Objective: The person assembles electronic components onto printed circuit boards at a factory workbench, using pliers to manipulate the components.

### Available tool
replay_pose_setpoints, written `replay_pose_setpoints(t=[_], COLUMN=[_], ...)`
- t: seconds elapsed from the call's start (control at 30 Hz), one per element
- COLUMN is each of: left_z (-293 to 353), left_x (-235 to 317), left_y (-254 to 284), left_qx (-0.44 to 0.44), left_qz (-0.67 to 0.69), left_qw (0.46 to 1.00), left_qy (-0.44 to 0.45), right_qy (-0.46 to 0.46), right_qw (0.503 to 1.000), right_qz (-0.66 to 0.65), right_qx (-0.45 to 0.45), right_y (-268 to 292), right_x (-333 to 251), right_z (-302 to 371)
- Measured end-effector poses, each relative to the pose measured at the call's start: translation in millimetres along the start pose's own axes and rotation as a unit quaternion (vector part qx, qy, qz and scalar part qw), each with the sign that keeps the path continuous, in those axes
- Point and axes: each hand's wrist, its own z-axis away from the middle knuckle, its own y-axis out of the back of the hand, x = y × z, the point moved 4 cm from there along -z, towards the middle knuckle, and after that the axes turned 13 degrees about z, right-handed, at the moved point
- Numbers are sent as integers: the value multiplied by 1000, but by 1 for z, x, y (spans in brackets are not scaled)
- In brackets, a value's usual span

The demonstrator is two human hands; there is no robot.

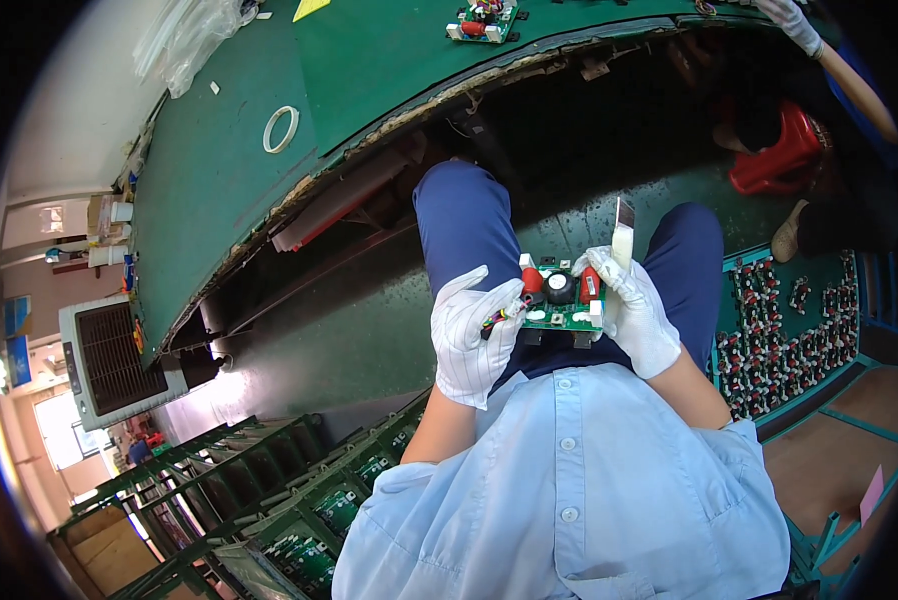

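Note:
Over my lap is a green circuit board (569, 319) with red parts, a round black part with a pale top, and white blocks. My left hand (474, 338), in a white striped glove, grips the board's left side, with a short bundle of coloured wires (497, 318) by its fingers. In my gloved right hand (641, 318), a flat-bladed tool (623, 237) with a white wrapped handle points up and away from me. The fingers of that hand also touch the board's right edge. Their tips are partly hidden behind the parts.
A green-topped bench (239, 150) curves ahead, bearing another circuit board (484, 22) and a white ring (281, 130). To the right lies a tray of several boards (784, 330). A co-worker's gloved hand (791, 22) and a red stool (784, 155) are far right. Green racks (259, 470) stand left.

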Motion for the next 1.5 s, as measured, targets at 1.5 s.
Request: replay_pose_setpoints(t=[1.5], left_z=[17], left_x=[4], left_y=[-28], left_qx=[59], left_qz=[709], left_qw=[514], left_qy=[480], right_qy=[-2], right_qw=[977], right_qz=[180], right_qx=[-115], right_y=[-24], right_x=[-8], right_z=[26])
